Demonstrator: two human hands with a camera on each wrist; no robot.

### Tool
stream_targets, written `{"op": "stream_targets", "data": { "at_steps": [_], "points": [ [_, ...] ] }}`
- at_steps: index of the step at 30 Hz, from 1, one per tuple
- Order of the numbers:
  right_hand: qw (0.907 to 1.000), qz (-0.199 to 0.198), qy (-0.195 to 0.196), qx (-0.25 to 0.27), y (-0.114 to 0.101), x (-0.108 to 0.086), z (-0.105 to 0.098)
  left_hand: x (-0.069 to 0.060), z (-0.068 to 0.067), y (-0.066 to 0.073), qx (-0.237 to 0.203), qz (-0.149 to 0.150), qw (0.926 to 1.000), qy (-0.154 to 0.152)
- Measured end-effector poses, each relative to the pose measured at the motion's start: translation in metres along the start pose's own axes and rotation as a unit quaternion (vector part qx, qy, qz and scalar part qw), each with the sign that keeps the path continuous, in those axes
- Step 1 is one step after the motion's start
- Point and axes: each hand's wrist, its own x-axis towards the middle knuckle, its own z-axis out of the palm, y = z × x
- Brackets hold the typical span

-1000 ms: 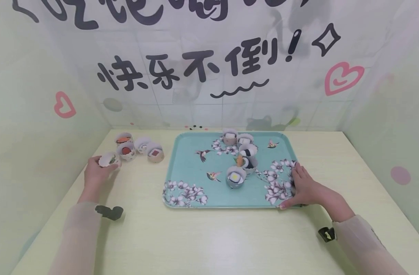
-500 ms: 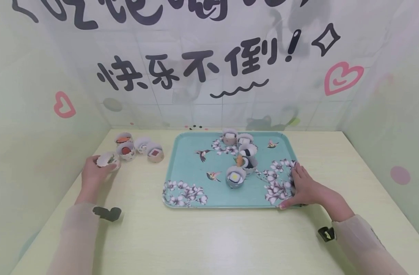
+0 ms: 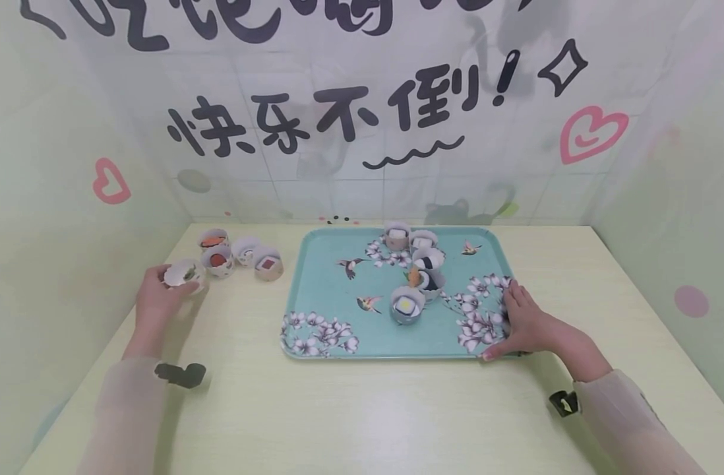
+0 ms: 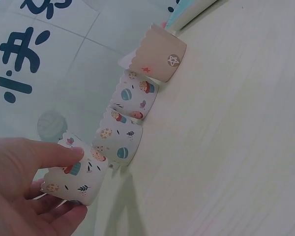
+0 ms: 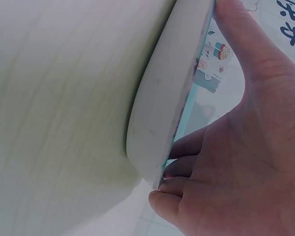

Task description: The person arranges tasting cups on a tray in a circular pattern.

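Observation:
My left hand (image 3: 156,300) holds a patterned white paper baking cup (image 3: 186,276), thumb on one side and fingers on the other; something green shows inside. In the left wrist view the cup (image 4: 78,179) tilts and stands right beside the other cups. Close to it are a cup with a red piece (image 3: 218,262), one with an orange piece (image 3: 213,239), a white cup (image 3: 246,251) and a pinkish cup (image 3: 269,265). My right hand (image 3: 531,326) rests at the near right corner of a turquoise tray (image 3: 332,284), fingers along the right rim and thumb at the front edge.
On the tray stand several paper cups with sushi-like pieces, the nearest a cup with a yellow-topped piece (image 3: 406,305). An orange piece (image 3: 414,277) lies beside them. The pale table (image 3: 362,409) meets a printed back wall (image 3: 338,191) and side walls.
My left hand has drawn slightly left and toward me with the cup, leaning it more open to view. My right hand and the tray have stayed in place.

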Motion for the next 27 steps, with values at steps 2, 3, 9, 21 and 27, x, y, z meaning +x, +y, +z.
{"op": "stream_targets", "data": {
  "at_steps": [2,3,9,21,27],
  "points": [
    [1.0000,0.001,0.000,0.001,0.000,0.000,0.000,-0.002,0.000,0.002,0.003,0.010,0.9999,0.003],
    [1.0000,0.002,0.001,0.001,0.000,0.000,0.000,-0.003,-0.001,0.003,0.007,0.014,0.9999,0.003],
    [1.0000,0.002,0.001,0.004,0.001,0.001,0.001,-0.008,-0.002,0.012,0.014,0.031,0.9994,0.008],
    [1.0000,-0.001,0.002,0.009,0.001,0.000,0.001,-0.016,0.004,0.032,0.003,0.068,0.9977,0.001],
    [1.0000,0.000,0.002,0.009,0.000,0.000,0.001,-0.020,0.010,0.041,-0.011,0.083,0.9964,-0.012]
  ]
}}
